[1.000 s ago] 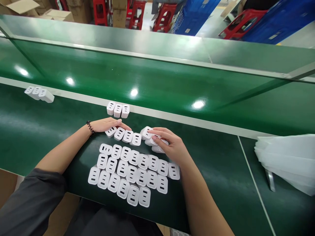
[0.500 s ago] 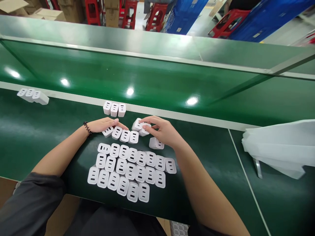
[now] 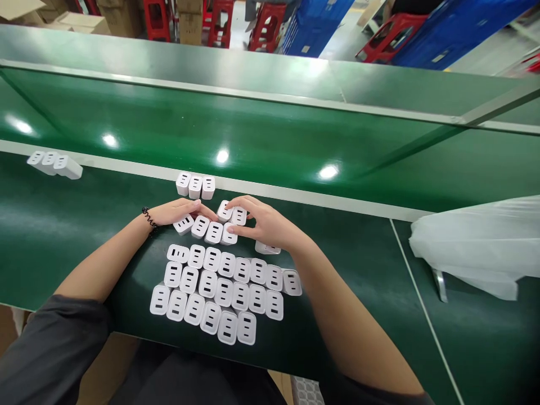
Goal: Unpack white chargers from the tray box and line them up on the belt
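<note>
White USB charger blocks stand on the green table with their port faces up. My left hand (image 3: 181, 211) lies behind a short row of chargers (image 3: 214, 232), fingers stretched out and touching the row's left part. Two more chargers (image 3: 225, 210) stand behind that row's right end. Around these curls my right hand (image 3: 264, 222), index finger on the left one and thumb at the row's rightmost charger (image 3: 230, 233). Nearer to me are three longer rows of chargers (image 3: 207, 284). Under my right wrist, another white charger (image 3: 267, 247) is partly hidden.
Three chargers (image 3: 195, 187) stand by the white strip (image 3: 295, 196) at the table's back, and three more (image 3: 54, 163) at far left. A green panel (image 3: 253, 129) rises behind. At right lies white translucent sheeting (image 3: 476, 242) with a metal piece (image 3: 439, 284) beneath.
My right hand has moved left with two chargers, bringing them up behind the short row's right end. Its thumb now rests at the row's last charger. My left hand has barely moved.
</note>
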{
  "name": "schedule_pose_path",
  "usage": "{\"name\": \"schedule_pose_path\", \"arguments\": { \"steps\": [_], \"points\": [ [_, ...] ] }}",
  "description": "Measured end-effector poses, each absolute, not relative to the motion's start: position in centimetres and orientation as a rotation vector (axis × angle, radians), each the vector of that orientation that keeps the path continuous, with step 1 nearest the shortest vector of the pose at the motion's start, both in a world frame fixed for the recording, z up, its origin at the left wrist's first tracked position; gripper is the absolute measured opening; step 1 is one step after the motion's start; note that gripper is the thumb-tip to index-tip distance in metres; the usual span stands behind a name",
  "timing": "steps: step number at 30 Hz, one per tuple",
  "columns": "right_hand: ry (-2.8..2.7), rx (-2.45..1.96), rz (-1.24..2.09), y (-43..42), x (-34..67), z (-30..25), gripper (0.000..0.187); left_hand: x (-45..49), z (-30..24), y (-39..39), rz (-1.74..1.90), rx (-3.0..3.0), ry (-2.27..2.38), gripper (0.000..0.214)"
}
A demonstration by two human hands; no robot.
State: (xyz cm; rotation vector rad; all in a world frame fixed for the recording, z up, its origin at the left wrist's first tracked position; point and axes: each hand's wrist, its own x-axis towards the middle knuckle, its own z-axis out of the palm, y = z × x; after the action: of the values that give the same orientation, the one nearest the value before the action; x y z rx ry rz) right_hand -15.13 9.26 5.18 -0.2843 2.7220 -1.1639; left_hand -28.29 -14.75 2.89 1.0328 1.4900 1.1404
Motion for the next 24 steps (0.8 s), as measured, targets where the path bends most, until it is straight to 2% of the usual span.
{"name": "schedule_pose_path", "arguments": {
  "steps": [7, 12, 19, 22, 24],
  "points": [
    [2.749, -0.274, -1.178, 10.1, -15.3, 4.8, 0.032, -28.3, 2.3, -14.7, 1.225, 0.999, 1.519, 0.055],
    [2.885, -0.375, -1.101, 10.0, -14.4, 4.7, 0.037, -28.2, 1.9, -14.5, 1.241, 0.977, 1.577, 0.054],
    [2.951, -0.609, -0.872, 10.4, -12.3, 4.8, 0.018, -28.3, 1.8, -14.5, 1.242, 0.955, 1.581, 0.056],
    [2.930, -0.570, -0.871, 11.3, -11.7, 5.0, 0.021, -28.2, 1.9, -14.5, 1.238, 0.950, 1.590, 0.057],
    [2.926, -0.486, -0.909, 11.9, -11.6, 5.1, 0.030, -28.1, 2.0, -14.5, 1.238, 0.952, 1.595, 0.058]
  ]
}}
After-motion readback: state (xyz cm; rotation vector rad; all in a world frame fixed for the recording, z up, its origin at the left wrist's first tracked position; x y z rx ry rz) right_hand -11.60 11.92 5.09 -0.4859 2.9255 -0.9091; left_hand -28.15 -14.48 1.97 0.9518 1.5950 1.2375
